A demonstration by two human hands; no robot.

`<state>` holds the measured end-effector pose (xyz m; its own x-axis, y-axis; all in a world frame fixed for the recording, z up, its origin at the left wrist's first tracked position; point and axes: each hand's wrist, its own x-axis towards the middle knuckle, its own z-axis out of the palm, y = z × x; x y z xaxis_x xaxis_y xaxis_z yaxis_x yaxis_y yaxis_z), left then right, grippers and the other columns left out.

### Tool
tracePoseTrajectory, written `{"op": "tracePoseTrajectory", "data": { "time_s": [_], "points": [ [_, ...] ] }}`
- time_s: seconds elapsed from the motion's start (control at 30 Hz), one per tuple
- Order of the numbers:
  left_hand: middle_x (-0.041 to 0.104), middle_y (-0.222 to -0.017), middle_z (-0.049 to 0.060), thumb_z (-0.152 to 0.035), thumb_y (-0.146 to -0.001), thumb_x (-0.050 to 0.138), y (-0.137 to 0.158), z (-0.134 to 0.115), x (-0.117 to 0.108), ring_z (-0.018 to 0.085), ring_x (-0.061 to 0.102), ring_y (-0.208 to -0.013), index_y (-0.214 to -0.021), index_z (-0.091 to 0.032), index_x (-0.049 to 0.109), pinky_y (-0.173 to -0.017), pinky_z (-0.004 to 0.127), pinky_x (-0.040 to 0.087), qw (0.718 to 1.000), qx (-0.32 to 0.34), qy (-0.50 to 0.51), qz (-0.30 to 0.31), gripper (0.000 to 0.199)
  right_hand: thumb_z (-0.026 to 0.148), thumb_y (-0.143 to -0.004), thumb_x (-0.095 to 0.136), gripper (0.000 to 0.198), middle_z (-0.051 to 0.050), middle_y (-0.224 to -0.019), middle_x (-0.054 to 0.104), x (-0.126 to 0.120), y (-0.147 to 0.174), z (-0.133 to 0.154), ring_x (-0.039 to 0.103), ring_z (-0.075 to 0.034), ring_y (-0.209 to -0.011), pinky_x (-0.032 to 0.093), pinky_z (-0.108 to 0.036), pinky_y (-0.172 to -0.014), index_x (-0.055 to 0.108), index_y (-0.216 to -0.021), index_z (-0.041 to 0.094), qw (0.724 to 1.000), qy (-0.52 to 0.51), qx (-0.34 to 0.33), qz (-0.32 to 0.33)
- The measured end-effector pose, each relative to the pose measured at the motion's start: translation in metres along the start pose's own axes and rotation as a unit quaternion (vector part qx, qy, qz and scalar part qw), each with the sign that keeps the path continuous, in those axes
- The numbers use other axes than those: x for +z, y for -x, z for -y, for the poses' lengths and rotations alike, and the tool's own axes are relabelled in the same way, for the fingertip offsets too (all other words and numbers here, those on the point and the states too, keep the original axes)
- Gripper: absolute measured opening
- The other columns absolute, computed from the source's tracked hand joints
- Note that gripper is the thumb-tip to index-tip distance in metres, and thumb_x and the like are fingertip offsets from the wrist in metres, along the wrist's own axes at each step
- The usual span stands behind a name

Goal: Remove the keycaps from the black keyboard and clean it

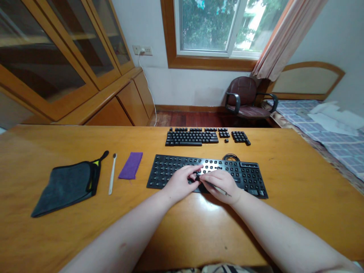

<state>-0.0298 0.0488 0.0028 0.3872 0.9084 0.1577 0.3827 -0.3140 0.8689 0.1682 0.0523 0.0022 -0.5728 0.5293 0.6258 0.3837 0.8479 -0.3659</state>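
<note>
A black keyboard base (165, 172), its keycaps off over most of it, lies on the desk under both hands. My right hand (220, 182) is closed round a thin dark stick-like tool (226, 193), whose end sticks out below the palm. My left hand (182, 182) is curled over the middle of the base, with thumb and fingers round a small black piece (197, 177). The tips of both hands meet there, and the tool's working end is hidden. Behind the base, loose black keycaps (192, 137) are laid out in keyboard order.
Left of the base lie a purple cloth (131, 165), a white toothbrush (112, 175) and a folded grey cloth (66, 184) with a black loop. A coiled black cable (231, 156) sits behind the base. Beyond the wooden desk (199, 242) stands a brown armchair (244, 94).
</note>
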Motion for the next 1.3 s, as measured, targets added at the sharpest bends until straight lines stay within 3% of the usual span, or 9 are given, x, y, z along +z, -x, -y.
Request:
{"op": "tracePoseTrajectory", "data": {
  "time_s": [0.23, 0.5, 0.63, 0.77, 0.97, 1.3],
  "points": [
    [0.062, -0.113, 0.003, -0.012, -0.071, 0.060, 0.001, 0.002, 0.001, 0.009, 0.060, -0.075, -0.130, -0.027, 0.046, -0.080, 0.029, 0.052, 1.000, -0.006, 0.005, 0.009, 0.062, 0.015, -0.083, 0.056, 0.021, -0.005, -0.083, 0.072, 0.001, -0.003, 0.002, 0.066, -0.015, -0.070, 0.052, -0.027, -0.064, 0.064, -0.101, 0.022, 1.000, 0.008, 0.012, -0.016],
    [0.066, -0.111, 0.003, -0.013, -0.076, 0.055, 0.000, -0.004, 0.001, 0.015, 0.063, -0.094, -0.117, -0.021, 0.057, -0.085, 0.031, 0.052, 1.000, 0.008, 0.008, 0.014, 0.041, 0.013, -0.080, 0.061, 0.015, -0.004, -0.082, 0.072, 0.000, -0.005, 0.002, 0.067, -0.013, -0.069, 0.053, -0.025, -0.065, 0.065, -0.093, 0.020, 0.999, -0.013, 0.031, -0.042],
    [0.065, -0.106, 0.005, -0.012, -0.075, 0.058, 0.001, 0.001, 0.004, 0.014, 0.063, -0.090, -0.115, -0.020, 0.056, -0.087, 0.032, 0.052, 1.000, 0.007, 0.022, -0.019, 0.041, 0.015, -0.082, 0.059, 0.014, -0.004, -0.083, 0.072, -0.002, -0.007, 0.001, 0.067, -0.013, -0.074, 0.054, -0.025, -0.069, 0.066, -0.092, 0.021, 0.998, -0.049, 0.034, -0.034],
    [0.060, -0.100, 0.005, -0.012, -0.074, 0.061, 0.001, 0.008, 0.006, 0.013, 0.062, -0.085, -0.111, -0.019, 0.057, -0.081, 0.031, 0.054, 0.997, 0.007, 0.044, -0.057, 0.038, 0.017, -0.083, 0.058, 0.012, -0.005, -0.089, 0.072, -0.002, -0.008, 0.002, 0.068, -0.014, -0.081, 0.054, -0.025, -0.076, 0.066, -0.090, 0.021, 0.995, -0.064, 0.060, -0.045],
    [0.057, -0.095, 0.002, -0.007, -0.074, 0.060, 0.001, 0.009, 0.006, 0.013, 0.061, -0.088, -0.107, -0.023, 0.058, -0.085, 0.033, 0.053, 0.997, 0.010, 0.055, -0.053, 0.037, 0.022, -0.083, 0.060, 0.009, -0.001, -0.078, 0.072, -0.001, -0.007, -0.001, 0.068, -0.012, -0.069, 0.053, -0.023, -0.069, 0.068, -0.087, 0.022, 0.992, -0.053, 0.107, -0.032],
    [0.056, -0.102, 0.004, -0.011, -0.076, 0.061, 0.002, 0.004, 0.002, 0.014, 0.060, -0.091, -0.109, -0.024, 0.061, -0.085, 0.032, 0.054, 0.997, 0.030, 0.042, -0.052, 0.036, 0.024, -0.082, 0.061, 0.009, -0.002, -0.082, 0.072, -0.003, -0.010, 0.002, 0.067, -0.016, -0.073, 0.053, -0.029, -0.072, 0.068, -0.086, 0.023, 0.981, -0.061, 0.179, -0.041]
  ]
}}
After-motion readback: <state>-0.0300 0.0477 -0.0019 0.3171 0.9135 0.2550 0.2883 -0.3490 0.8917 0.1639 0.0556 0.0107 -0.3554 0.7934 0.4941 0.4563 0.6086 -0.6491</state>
